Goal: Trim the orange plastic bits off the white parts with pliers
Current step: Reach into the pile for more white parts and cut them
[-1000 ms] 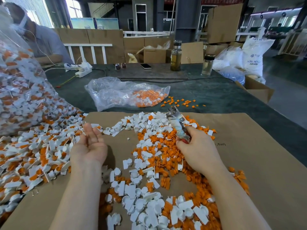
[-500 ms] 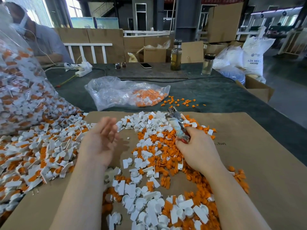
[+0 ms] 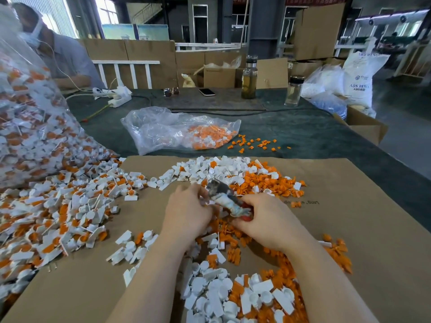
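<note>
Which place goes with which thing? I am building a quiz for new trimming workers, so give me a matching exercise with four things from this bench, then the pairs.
Things
1. pliers
2. phone
3. sunglasses
4. loose orange bits

Places
A. on the far side of the table, left of the phone
B. on the green table top, right of the clear bag
C. in the right hand's grip
D. on the far side of the table, left of the tall bottle

Pairs: 1-C, 2-D, 3-A, 4-B
</note>
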{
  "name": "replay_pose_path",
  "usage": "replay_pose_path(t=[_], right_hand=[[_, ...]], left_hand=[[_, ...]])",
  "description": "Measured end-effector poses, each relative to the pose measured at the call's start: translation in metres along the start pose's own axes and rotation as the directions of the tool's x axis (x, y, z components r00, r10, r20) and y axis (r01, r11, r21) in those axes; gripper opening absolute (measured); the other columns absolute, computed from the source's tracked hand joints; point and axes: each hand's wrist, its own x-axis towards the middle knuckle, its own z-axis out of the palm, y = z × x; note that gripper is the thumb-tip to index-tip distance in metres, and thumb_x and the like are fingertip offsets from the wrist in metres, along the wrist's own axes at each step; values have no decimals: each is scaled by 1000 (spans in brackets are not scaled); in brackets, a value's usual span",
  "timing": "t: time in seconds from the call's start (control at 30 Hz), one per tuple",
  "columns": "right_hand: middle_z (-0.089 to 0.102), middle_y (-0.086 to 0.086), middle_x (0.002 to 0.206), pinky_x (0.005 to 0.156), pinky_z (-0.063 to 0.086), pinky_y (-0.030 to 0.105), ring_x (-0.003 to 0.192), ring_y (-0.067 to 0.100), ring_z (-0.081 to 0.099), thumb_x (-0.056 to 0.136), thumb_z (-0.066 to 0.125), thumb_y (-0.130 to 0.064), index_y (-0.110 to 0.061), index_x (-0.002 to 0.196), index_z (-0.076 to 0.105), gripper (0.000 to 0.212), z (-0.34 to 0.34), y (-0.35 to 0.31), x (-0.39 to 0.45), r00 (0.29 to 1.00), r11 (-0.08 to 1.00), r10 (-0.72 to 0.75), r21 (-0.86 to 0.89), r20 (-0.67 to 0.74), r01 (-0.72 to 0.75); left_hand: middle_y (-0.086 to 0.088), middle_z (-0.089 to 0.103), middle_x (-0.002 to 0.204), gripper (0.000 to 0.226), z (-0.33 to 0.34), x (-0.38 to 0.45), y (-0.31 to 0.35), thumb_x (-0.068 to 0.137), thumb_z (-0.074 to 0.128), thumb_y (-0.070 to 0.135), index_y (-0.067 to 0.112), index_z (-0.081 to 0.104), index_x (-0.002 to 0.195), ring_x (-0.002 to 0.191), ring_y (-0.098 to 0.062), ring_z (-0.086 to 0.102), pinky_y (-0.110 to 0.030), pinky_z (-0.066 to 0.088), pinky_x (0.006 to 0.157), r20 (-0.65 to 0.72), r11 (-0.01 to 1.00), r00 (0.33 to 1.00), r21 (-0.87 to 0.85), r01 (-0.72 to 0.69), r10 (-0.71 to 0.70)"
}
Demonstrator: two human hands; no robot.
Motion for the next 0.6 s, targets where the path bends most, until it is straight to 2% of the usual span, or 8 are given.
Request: replay_pose_path(t=[0.07,0.13,0.23,0.3,0.37,0.5,0.6], right_hand=[[57,-12,77,53,42,25,70,5,55,85,63,-41,-34,76,51,17,2,0,0,1000,999,14,-47,7,-14],[57,-12,76,52,41,25,70,6,55,85,63,-39,-34,75,49,18,4,1,1,1000,998,29,-62,1,-29],[57,-12,76,54,48,27,69,6,56,85,62,-37,-33,78,52,13,5,3,2,998,998,54,-40,-27,-55],[57,-12,77,56,50,27,69,6,56,85,62,-38,-33,83,54,10,4,4,3,995,997,70,-24,-74,-72],[56,-13,78,55,47,25,70,5,55,86,62,-38,-33,80,50,14,2,6,3,989,997,82,8,-121,-82],[58,-11,74,51,39,23,66,6,54,84,63,-33,-28,78,52,13,-2,7,3,968,990,118,100,-219,-98],[60,-11,76,55,47,25,67,7,57,84,65,-30,-30,82,52,13,-4,6,3,959,976,147,194,-244,-100]], left_hand=[[1,43,110,30,-1,1,-1,83,74,30,34,45,81,99,-19,49,-27,39,82,11,1000,1000,-10,6,-6],[3,43,113,32,-1,1,-2,80,78,33,36,47,86,98,-16,49,-26,39,83,21,1000,1000,-20,-7,8],[5,48,113,39,-5,2,-4,73,85,35,40,49,86,95,-14,56,-31,50,84,60,991,998,-137,14,-6],[3,53,110,40,-9,2,-6,72,87,33,35,57,98,90,-15,61,-36,56,82,79,973,996,-223,55,-39],[2,57,106,40,-13,3,-9,73,86,30,30,60,104,89,-16,63,-37,57,79,76,959,994,-268,94,-76],[7,58,102,27,-20,5,-18,86,75,15,35,59,94,87,-10,60,-25,49,64,61,939,989,-313,145,-132],[9,62,96,25,-22,7,-24,91,67,10,34,62,86,87,-6,58,-20,41,62,54,933,988,-326,151,-141]])
